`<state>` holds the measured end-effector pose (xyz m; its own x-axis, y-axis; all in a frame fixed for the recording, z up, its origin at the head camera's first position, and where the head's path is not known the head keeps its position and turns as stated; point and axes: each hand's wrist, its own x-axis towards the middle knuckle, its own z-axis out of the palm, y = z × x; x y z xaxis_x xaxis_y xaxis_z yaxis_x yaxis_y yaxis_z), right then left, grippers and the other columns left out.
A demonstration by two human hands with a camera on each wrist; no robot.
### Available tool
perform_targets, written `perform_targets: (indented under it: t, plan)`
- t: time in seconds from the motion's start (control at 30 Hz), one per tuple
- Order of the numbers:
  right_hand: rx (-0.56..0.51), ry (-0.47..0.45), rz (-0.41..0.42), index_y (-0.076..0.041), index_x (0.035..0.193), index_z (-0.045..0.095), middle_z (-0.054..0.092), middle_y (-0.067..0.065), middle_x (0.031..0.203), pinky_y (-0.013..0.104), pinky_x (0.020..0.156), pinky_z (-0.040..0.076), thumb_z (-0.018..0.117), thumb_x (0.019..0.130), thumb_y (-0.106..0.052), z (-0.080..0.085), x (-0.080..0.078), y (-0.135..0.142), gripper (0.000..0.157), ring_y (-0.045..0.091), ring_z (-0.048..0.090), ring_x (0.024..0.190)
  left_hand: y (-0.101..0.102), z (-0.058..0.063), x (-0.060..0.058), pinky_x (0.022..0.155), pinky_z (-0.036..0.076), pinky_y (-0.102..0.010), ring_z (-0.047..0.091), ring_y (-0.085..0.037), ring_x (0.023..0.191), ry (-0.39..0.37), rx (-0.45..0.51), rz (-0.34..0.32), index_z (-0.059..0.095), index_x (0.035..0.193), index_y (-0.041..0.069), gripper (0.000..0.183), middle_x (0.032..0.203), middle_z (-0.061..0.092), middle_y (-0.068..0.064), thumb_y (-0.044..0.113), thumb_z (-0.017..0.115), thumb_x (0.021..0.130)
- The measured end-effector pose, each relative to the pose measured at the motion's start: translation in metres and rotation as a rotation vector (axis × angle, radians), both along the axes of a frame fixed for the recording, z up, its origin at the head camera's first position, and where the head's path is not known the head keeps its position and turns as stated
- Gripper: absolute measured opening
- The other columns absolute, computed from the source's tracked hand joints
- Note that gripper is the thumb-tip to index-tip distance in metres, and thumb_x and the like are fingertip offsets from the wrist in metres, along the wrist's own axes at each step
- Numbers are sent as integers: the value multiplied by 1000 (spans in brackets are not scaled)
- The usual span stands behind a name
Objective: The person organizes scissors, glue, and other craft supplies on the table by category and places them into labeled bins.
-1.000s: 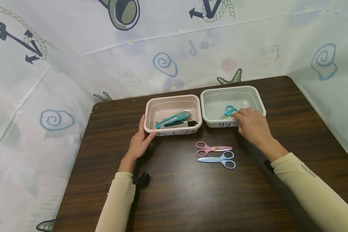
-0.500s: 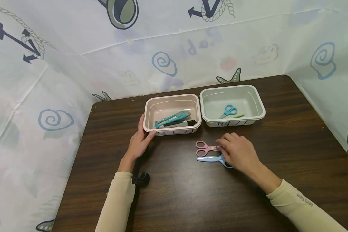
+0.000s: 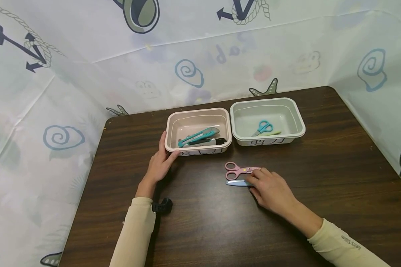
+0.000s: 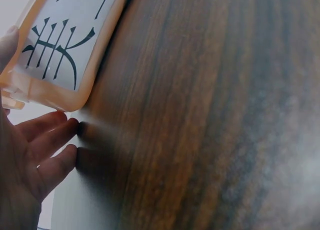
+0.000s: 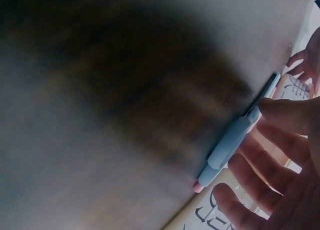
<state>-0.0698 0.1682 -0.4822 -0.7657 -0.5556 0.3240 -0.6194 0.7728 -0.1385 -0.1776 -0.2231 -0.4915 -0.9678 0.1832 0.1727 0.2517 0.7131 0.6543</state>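
Observation:
A pink plastic bin (image 3: 195, 114) stands at the back of the table, with a teal box cutter (image 3: 200, 136) and a black-and-grey cutter (image 3: 208, 142) inside. My left hand (image 3: 158, 165) rests at its front left corner, thumb on the front rim, fingers extended along the side. Over the table's middle, my right hand (image 3: 272, 191) pinches blue scissors (image 3: 237, 183) near the pivot. In the right wrist view, the thumb lies against the blue scissors (image 5: 230, 140) and the fingers are behind. The blue handles are hidden in the head view. Pink scissors (image 3: 238, 170) lie just beyond.
A pale green bin (image 3: 264, 102) stands right of the pink one, holding teal-handled scissors (image 3: 264, 127) and a yellow-green item (image 3: 272, 133). Both bins bear white labels with black characters. A printed curtain (image 3: 127, 81) hangs behind the dark wooden table (image 3: 200, 230).
My right hand has come out of the green bin toward me and down onto the blue scissors. The yellow-green item now lies uncovered in that bin. My left hand has stayed put.

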Motion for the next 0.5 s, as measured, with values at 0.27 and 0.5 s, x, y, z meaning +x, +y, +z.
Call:
perform_targets:
  t: [0.27, 0.5]
  plan:
    - [29, -21, -4, -14, 108, 73, 60, 4, 98, 38, 63, 46, 81, 79, -17, -1, 0, -1, 31, 25, 55, 91, 0, 0, 0, 93, 40, -61, 53, -37, 124, -7, -11, 4, -1, 158, 34, 84, 146, 48, -15, 49, 55, 98]
    - [45, -86, -21, -15, 102, 73, 61, 2, 95, 37, 65, 46, 82, 79, -14, 1, 2, -2, 25, 23, 56, 91, 0, -1, 0, 93, 41, -60, 53, -36, 124, -9, -6, 8, -1, 158, 34, 84, 146, 47, -13, 50, 55, 97]
